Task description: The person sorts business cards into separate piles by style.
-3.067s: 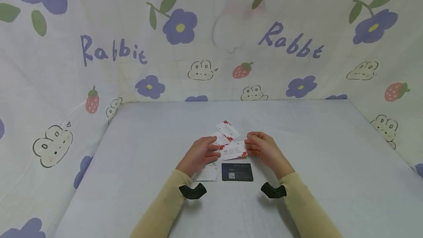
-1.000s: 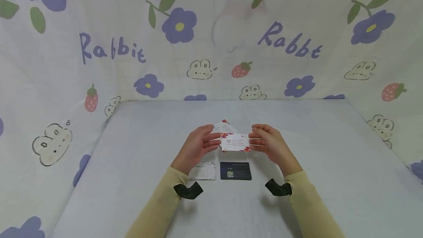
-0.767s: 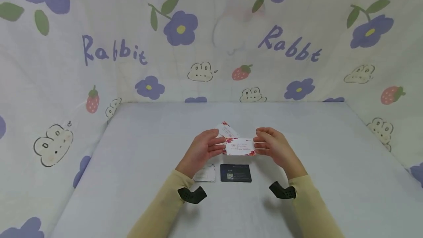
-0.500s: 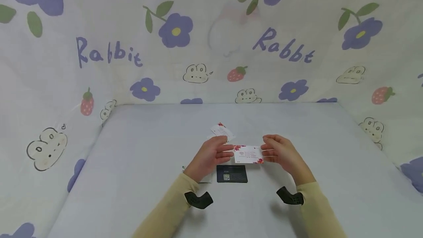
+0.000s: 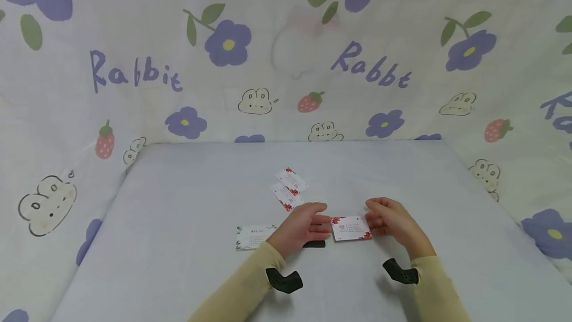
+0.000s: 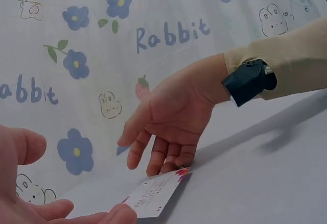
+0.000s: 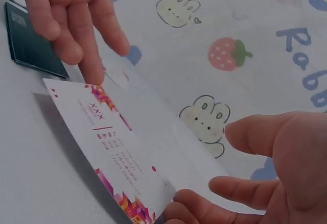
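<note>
A white business card [image 5: 351, 228] with red floral corners is between my hands, its short edges at the fingertips. In the right wrist view a shadow lies along the card's [image 7: 110, 142] long edge, and it looks slightly tilted. My left hand [image 5: 301, 230] touches the left edge with extended fingers, its thumb raised. The right hand [image 5: 395, 222] meets the opposite edge with loosely bent fingers, thumb also off the card. Beneath the left hand, a dark business card [image 5: 315, 244] is mostly hidden; the right wrist view shows the dark card [image 7: 30, 43] as a thin stack.
Two more red-flowered cards, one farther back [image 5: 291, 180] and one nearer [image 5: 286, 197], overlap on the white table [image 5: 192, 188]. A white card with green leaves [image 5: 251, 237] lies left of the dark one, partly behind the left hand. Patterned cloth [image 5: 277, 53] encloses the back and sides.
Both hands have carried the red-flowered card off the other two, rightward and nearer me, to the right of the dark card. The left hand now covers most of the dark card.
</note>
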The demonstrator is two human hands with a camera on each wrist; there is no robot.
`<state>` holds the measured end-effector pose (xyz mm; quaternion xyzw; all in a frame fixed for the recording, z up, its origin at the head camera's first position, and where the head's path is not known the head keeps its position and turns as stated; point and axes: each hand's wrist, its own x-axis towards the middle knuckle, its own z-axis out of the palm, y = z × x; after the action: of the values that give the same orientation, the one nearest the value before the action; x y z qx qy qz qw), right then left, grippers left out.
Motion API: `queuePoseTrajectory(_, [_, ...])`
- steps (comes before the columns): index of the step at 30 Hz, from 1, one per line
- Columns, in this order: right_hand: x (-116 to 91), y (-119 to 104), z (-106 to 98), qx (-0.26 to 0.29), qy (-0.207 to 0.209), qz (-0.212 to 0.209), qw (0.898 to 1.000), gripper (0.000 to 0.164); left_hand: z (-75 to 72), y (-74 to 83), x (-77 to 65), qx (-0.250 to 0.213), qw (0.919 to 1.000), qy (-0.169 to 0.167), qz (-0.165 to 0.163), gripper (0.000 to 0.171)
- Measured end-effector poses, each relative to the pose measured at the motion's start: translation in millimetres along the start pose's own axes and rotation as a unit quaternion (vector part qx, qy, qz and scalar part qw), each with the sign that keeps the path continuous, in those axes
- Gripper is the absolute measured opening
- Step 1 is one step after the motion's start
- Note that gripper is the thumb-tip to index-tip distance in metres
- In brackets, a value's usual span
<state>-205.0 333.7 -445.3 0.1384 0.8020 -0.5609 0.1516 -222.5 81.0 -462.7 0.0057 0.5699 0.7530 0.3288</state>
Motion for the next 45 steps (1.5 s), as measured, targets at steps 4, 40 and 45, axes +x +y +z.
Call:
queuePoseTrajectory(4, [0.8,0.6,-1.7,-0.024,0.008,0.008,1.000,0.056,2.6,-1.5,0.7,0.010,0.9998,-0.002,-0.018,0.060])
queuePoseTrajectory(40, [-2.7,-30.6,1.2,-0.014,0.004,-0.047,0.999,0.065,-72.3,47.2,-24.0,0.004,0.9944,0.056,0.089,0.059])
queuePoseTrajectory(45, [-0.6,-45.9,8.7,0.004,-0.005,-0.075,0.997,0.065,-100.5,58.2,-31.6,-0.019,0.9899,0.101,0.098,0.056])
